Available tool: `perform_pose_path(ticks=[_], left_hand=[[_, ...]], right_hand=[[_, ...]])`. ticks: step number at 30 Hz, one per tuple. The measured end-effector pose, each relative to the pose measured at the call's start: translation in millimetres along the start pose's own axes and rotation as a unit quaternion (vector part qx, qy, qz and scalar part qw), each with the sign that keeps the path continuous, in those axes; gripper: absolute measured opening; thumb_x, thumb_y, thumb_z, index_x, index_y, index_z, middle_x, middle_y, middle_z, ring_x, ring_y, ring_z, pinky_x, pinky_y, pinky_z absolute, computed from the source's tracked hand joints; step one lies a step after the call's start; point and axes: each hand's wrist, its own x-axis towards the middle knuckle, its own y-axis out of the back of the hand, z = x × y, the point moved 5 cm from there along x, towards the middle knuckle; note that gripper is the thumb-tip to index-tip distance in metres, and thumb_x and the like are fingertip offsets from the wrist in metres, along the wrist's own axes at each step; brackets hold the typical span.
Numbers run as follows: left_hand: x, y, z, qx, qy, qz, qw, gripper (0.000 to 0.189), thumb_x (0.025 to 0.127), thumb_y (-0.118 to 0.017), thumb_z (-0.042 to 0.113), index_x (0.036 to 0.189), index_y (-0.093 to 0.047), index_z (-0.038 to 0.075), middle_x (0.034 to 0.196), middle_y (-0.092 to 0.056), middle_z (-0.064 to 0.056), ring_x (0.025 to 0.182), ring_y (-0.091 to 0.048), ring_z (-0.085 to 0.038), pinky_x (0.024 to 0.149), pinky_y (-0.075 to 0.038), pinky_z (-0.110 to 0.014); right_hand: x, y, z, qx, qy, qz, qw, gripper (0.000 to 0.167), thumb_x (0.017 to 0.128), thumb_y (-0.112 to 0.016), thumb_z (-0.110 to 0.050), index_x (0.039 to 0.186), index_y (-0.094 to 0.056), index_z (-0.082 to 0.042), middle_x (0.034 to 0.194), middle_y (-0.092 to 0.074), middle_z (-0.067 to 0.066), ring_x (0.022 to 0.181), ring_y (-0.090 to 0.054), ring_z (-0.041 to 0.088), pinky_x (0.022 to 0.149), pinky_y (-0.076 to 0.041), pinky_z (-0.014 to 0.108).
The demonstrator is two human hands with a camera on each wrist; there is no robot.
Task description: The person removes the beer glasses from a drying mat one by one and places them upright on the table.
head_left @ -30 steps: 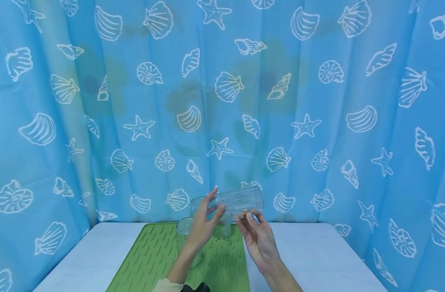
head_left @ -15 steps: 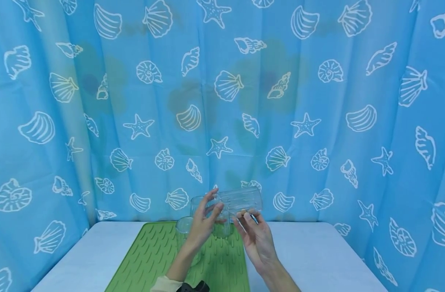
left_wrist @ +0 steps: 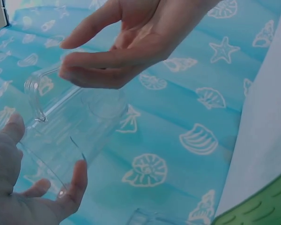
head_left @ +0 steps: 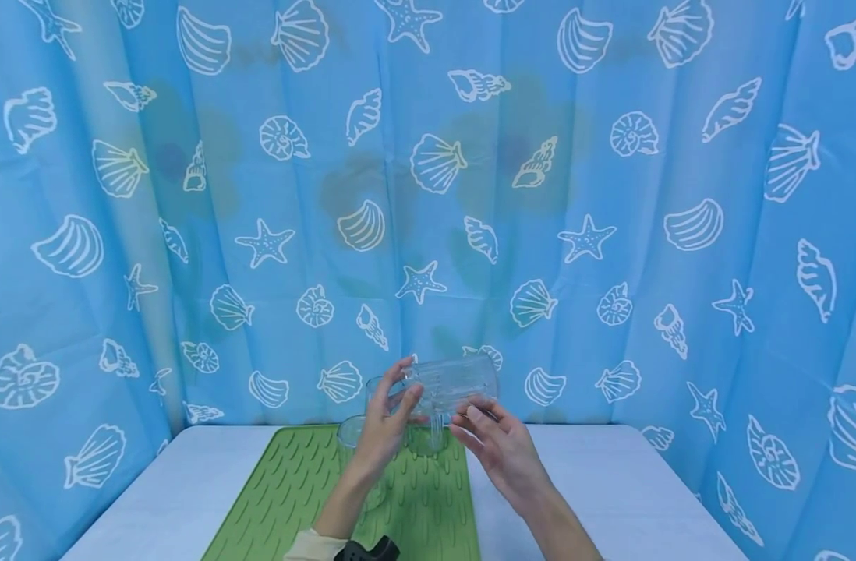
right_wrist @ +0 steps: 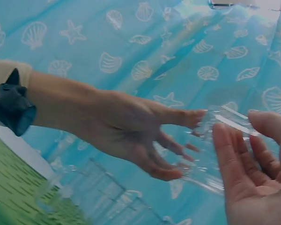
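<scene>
A clear glass mug (head_left: 463,377) lies sideways in the air above the back of the green mat. My left hand (head_left: 380,433) pinches its left end, thumb and spread fingers against the rim. In the left wrist view, the mug's handle (left_wrist: 31,89) points up toward my right hand (left_wrist: 131,49), whose thumb stands apart from its fingers. In the head view, my right hand (head_left: 508,452) is just below the mug with loosely bent fingers; whether its fingertips touch the handle is hard to tell. Below stand other clear glasses, one nearer (head_left: 351,433), partly hidden by my left forearm.
A green ridged mat (head_left: 281,499) covers the middle-left of the white table (head_left: 596,499). Behind the table hangs a blue curtain (head_left: 428,234) with white shells and starfish. A ribbed clear glass (right_wrist: 107,192) shows at the bottom of the right wrist view.
The mug and my left hand have shifted slightly left. My right thumb and fingers, which pinched near the handle before, have loosened and moved a little apart.
</scene>
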Motion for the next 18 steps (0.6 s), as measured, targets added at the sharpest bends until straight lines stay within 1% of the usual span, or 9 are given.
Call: perform_pose_path(ticks=[3,5,8,10,12,18], left_hand=[[0.9,1.6,1.2,-0.003,0.001,0.003,1.0000,0.049,0.102,-0.055,0.028,0.148,-0.038,0.031,0.152,-0.029,-0.020,0.133,-0.046,-0.046,0.084,-0.063,-0.043],[1.4,3.2,1.8,0.001,0.004,0.009,1.0000,0.049,0.102,-0.055,0.029,0.148,-0.038,0.031,0.151,-0.030,-0.019,0.132,-0.047,-0.045,0.084,-0.063,-0.041],[1.9,5.5,2.2,0.000,0.005,0.018,0.9998,0.050,0.101,-0.056,0.029,0.148,-0.038,0.030,0.150,-0.032,-0.017,0.131,-0.048,-0.044,0.086,-0.062,-0.043],[1.8,6.9,2.6,-0.002,0.007,0.023,0.9997,0.051,0.101,-0.056,0.029,0.149,-0.038,0.030,0.150,-0.033,-0.016,0.130,-0.048,-0.043,0.086,-0.062,-0.044],[1.6,8.3,2.9,-0.009,0.006,0.027,0.9996,0.052,0.100,-0.057,0.029,0.149,-0.038,0.030,0.150,-0.034,-0.017,0.130,-0.049,-0.043,0.086,-0.062,-0.045],[0.5,11.4,4.5,-0.022,0.017,0.043,0.9987,0.051,0.099,-0.059,0.032,0.147,-0.041,0.036,0.150,-0.037,-0.015,0.129,-0.053,-0.037,0.084,-0.063,-0.041]], right_hand=[[-1.2,3.6,-7.4,-0.058,-0.016,-0.017,0.9981,0.035,0.098,-0.061,-0.020,0.127,-0.052,-0.004,0.108,-0.067,0.000,0.102,-0.068,0.012,0.103,-0.054,0.031],[-2.0,6.5,-12.4,-0.103,-0.023,-0.027,0.9941,0.043,0.098,-0.061,-0.023,0.132,-0.051,0.000,0.108,-0.068,0.000,0.100,-0.069,0.012,0.101,-0.056,0.032],[-3.2,11.4,-19.9,-0.161,-0.026,-0.037,0.9859,0.052,0.098,-0.061,-0.027,0.137,-0.048,0.005,0.108,-0.071,-0.001,0.098,-0.069,0.011,0.098,-0.058,0.032],[-3.7,14.5,-23.9,-0.175,-0.027,-0.036,0.9836,0.054,0.098,-0.061,-0.029,0.138,-0.047,0.005,0.109,-0.071,-0.001,0.098,-0.069,0.012,0.098,-0.058,0.032],[-4.1,17.3,-27.5,-0.183,-0.027,-0.033,0.9822,0.055,0.098,-0.062,-0.030,0.139,-0.048,0.004,0.109,-0.071,-0.002,0.097,-0.069,0.011,0.097,-0.058,0.032],[-4.7,26.5,-36.6,-0.193,-0.019,-0.005,0.9811,0.054,0.096,-0.064,-0.032,0.137,-0.050,0.000,0.105,-0.069,0.000,0.095,-0.069,0.013,0.095,-0.059,0.032]])
